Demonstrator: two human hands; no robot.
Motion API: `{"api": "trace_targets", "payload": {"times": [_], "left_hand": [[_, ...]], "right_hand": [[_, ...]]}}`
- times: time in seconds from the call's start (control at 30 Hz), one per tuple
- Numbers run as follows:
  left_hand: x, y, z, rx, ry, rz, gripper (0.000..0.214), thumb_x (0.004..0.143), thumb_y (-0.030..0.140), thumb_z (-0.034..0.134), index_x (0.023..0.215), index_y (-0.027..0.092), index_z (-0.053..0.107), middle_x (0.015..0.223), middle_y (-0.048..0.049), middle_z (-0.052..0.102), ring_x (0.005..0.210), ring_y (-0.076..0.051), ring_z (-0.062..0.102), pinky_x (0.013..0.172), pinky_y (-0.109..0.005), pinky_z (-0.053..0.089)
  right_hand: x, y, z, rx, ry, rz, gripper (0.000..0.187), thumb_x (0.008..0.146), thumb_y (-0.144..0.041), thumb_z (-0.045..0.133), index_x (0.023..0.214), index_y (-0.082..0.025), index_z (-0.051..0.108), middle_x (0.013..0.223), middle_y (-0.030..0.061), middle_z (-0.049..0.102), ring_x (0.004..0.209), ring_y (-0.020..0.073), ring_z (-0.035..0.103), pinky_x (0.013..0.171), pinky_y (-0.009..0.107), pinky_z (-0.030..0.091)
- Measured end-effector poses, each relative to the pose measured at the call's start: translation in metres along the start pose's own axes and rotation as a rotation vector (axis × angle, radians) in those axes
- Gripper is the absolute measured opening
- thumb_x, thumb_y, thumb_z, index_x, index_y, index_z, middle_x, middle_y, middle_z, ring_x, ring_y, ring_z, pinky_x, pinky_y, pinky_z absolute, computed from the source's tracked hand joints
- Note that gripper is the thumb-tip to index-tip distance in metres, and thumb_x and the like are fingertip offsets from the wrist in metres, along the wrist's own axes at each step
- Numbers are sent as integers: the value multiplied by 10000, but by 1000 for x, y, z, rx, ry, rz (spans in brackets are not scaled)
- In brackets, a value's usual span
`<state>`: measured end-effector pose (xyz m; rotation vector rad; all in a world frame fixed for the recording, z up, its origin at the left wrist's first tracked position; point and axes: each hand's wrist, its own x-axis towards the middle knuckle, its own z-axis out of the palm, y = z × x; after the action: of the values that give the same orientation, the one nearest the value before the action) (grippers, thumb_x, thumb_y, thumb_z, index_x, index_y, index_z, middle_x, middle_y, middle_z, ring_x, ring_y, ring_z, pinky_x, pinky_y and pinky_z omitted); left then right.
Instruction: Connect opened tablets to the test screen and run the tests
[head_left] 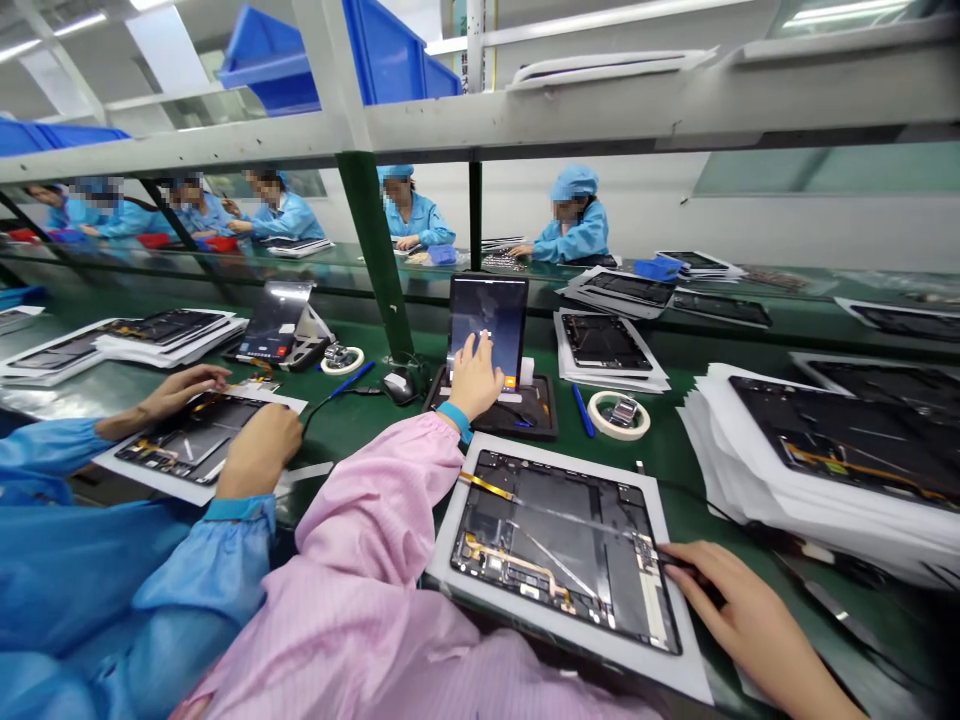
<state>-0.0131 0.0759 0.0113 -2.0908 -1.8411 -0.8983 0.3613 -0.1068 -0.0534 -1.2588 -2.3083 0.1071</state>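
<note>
My left hand [474, 378], in a pink sleeve with a blue cuff, reaches forward with fingers stretched out, and its fingertips touch the dark screen of an upright tablet [487, 322] on a black stand. My right hand [739, 612] rests at the right edge of an opened tablet chassis [570, 545] lying on a white sheet close in front of me. Its fingers are pinched on a thin dark tool [679, 563] whose tip lies at the chassis edge.
A co-worker in blue sleeves [112, 560] handles another opened tablet [191, 435] to my left. Stacks of chassis on white sheets [832, 450] fill the right. Tape rolls [619, 415], a blue pen [583, 410] and a mouse [399, 384] lie on the green bench. Several people work beyond the shelf posts.
</note>
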Motion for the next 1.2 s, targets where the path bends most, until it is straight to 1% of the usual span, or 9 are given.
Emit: {"api": "trace_targets", "payload": {"times": [0.13,0.27,0.47,0.67,0.83,0.9,0.97,1.07,1.2], "left_hand": [[3,6,-6,-22,-24,-14,538,851,203,464,1357,38,392,1429,-177,440,1392,-313,247,1093,-471,290],[-23,42,-29,-140,-40,-21,490,846,181,485,1318,63,427,1296,-172,540,1296,-295,381,1041,-426,366],[-84,99,-25,-291,-350,360,166,894,293,540,887,168,649,906,-73,620,905,-235,537,820,-360,453],[-92,95,5,-546,-508,355,193,884,337,581,802,164,606,854,-55,620,837,-209,547,763,-327,428],[-88,88,10,-641,-690,214,265,870,446,558,813,189,592,821,-27,652,757,-197,584,654,-295,394],[-89,87,11,-622,-697,206,281,860,467,558,808,193,596,819,-26,656,759,-200,587,646,-292,383],[-90,87,12,-606,-699,206,292,859,479,549,806,196,597,813,-26,657,753,-201,587,638,-289,375],[-90,86,14,-605,-705,214,312,857,496,535,802,195,594,808,-29,659,746,-199,587,629,-285,369],[-89,85,14,-623,-713,220,342,856,522,516,806,193,595,810,-28,657,749,-198,586,629,-284,371]], "right_hand": [[1,-1,-1,-14,-11,0,240,940,-392,507,1020,-228,663,934,44,683,839,185,658,748,300,548],[4,-2,-3,-81,-12,-72,261,960,-381,479,1073,-218,650,885,49,662,794,182,645,720,300,539],[6,-29,-12,-231,-102,-94,257,982,-219,372,1030,-168,619,945,89,634,813,199,625,724,332,521],[12,-53,-26,-283,-254,44,221,937,-95,386,1008,-150,588,902,70,598,810,186,573,733,306,471],[29,-31,-36,-407,-194,155,316,963,-381,478,789,-159,620,782,61,577,770,193,555,687,292,417],[42,-20,-31,-489,-184,245,357,981,-328,435,741,-140,621,794,84,585,789,200,565,704,293,416],[57,-12,-23,-561,-198,277,285,972,-162,373,941,-103,649,998,127,603,827,196,580,711,288,420],[77,-3,-11,-601,-323,161,467,902,-15,330,1308,-159,512,1272,136,508,775,154,588,646,265,410],[83,2,-15,-570,-416,26,453,912,-63,381,1336,-171,503,1058,109,580,785,171,584,648,257,407]]}}
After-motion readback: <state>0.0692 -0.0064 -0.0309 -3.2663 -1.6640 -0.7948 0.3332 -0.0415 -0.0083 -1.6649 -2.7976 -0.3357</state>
